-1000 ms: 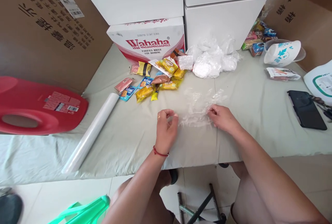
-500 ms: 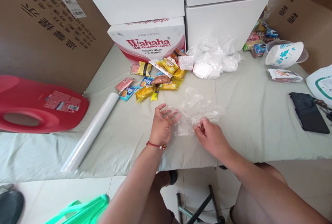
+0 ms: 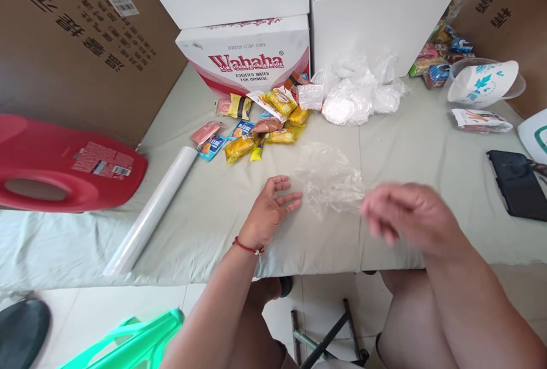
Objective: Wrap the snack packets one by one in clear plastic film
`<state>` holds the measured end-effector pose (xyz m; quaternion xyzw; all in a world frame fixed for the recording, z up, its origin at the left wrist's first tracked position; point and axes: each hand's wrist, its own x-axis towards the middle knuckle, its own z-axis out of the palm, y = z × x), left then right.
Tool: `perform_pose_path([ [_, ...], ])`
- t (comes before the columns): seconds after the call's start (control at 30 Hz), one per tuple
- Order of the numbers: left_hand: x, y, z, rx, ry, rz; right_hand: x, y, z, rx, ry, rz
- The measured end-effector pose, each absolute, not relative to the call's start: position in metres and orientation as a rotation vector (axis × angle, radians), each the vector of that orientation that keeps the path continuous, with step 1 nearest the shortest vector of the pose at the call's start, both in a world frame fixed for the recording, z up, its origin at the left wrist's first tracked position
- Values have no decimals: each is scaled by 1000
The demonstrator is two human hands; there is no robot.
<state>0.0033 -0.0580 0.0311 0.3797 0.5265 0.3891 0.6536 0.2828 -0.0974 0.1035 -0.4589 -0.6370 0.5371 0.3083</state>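
one clear film (image 3: 329,178) between left hand (image 3: 269,215) and right hand (image 3: 405,215)

film lies crumpled on the cloth-covered worktop (image 3: 421,152), right in front of the person. left hand: fingers apart, loosely curled, fairly wide; fingertips at the film's left edge, contact unclear. red bracelet (image 3: 244,245) on that wrist. right hand: motion-blurred at the film's right end, fingers bent; can't tell if it grips the film.

behind the film, to the left: loose pile of wrapped snacks (image 3: 280,135), mostly yellow, some blue and pink, in front of a white-and-red wahaha carton (image 3: 256,58). right of the pile: bunched clear bags (image 3: 354,98). left side: long whitish roll (image 3: 151,209) lying slanted, far end beside a blue pack (image 3: 211,147); red jug (image 3: 106,172) on its side near a brown box (image 3: 85,84). right side: black phone (image 3: 519,184) flat, a small packet (image 3: 482,120) above it, leaf-print cup (image 3: 482,81) tilted in a clear bowl (image 3: 520,93), more small packs (image 3: 438,70) behind those, white bottle (image 3: 538,136) cut by the frame edge. below: green bag (image 3: 145,337) over tile floor (image 3: 280,320), dark stool frame (image 3: 327,340) between the legs.
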Motion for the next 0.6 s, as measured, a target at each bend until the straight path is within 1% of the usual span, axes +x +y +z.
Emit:
perform_pose_path([
  [0.03,3,-59,31,891,1213,863,282,-92,100,-1375,-1609,1102],
  [0.07,4,-59,31,916,1237,850,279,-85,96,-1500,-1570,850],
  [0.1,4,-59,31,934,1257,840,274,-79,90,-1594,-1582,694],
  [0.13,4,-59,31,947,1270,827,268,-72,83,-1673,-1638,621],
  [0.3,7,-54,27,1007,1303,753,239,-46,50,-2040,-1969,487],
  [0.43,13,-50,26,1041,1311,724,223,-46,37,-2131,-2153,475],
  [0.5,20,-52,27,1083,1349,756,217,-51,35,-2160,-2189,497],
  [0.6,35,-59,27,1243,1551,895,208,-62,38,-2228,-2197,531],
])
